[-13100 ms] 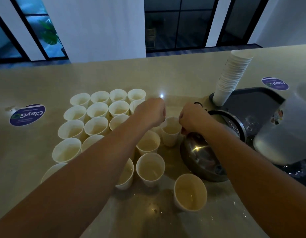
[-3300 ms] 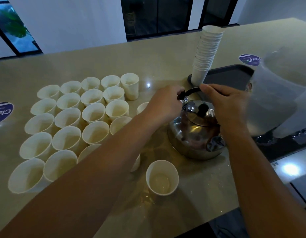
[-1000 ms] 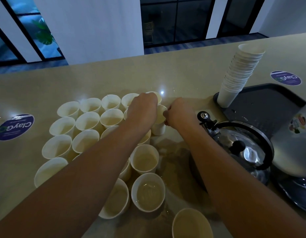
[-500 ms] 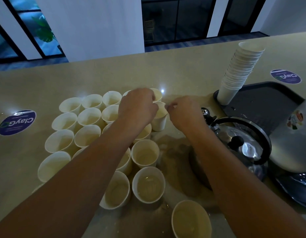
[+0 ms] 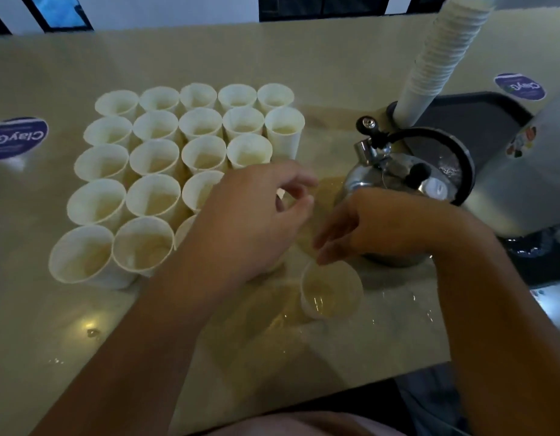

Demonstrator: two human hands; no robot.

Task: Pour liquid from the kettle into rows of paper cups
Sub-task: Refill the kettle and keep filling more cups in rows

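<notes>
Steel and shiny, the round kettle [image 5: 395, 187] with its black handle stands on the beige desk [image 5: 304, 58], right of the rows of white paper cups [image 5: 184, 152]. Just left of the kettle, both grips hang empty: left hand [image 5: 256, 215] with fingers loosely curled, right hand [image 5: 366, 228] with fingers relaxed over a lone white paper cup [image 5: 330, 289].

White cups [image 5: 156, 158] on a beige counter [image 5: 335, 64]; silver kettle [image 5: 398, 177] (black handle); dark tray [image 5: 480, 121]; purple stickers [image 5: 17, 138].
</notes>
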